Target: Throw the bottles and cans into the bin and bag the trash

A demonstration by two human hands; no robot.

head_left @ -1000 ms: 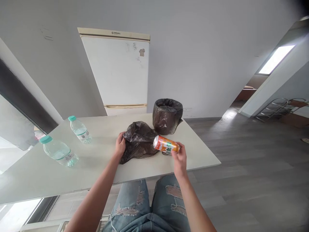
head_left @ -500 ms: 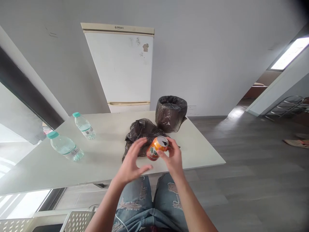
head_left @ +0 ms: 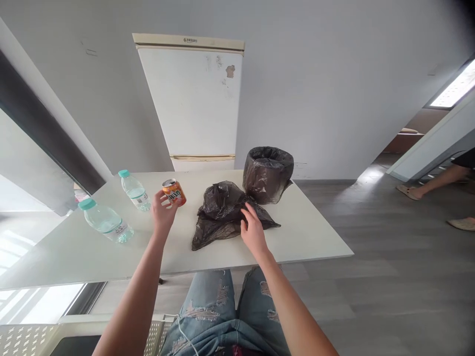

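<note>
My left hand is closed around an orange drink can, which is upright with a slight tilt beside the two bottles. My right hand has its fingers stretched out at the near edge of a crumpled black plastic bag. Whether those fingertips touch the bag or hover over it, I cannot tell. Right behind the bag stands a bin lined with a black bag. Two clear bottles with green caps stand to the left, a nearer bottle and a farther bottle.
The white table ends on the right above a grey wood floor. Beyond its far side stands a white fridge against the wall. Another person's legs and shoes show at the far right. A perforated pale surface lies at lower left.
The can has gone from my right hand to my left and moved left toward the bottles. My right hand has opened over the bag. A person's legs have come into view at right.
</note>
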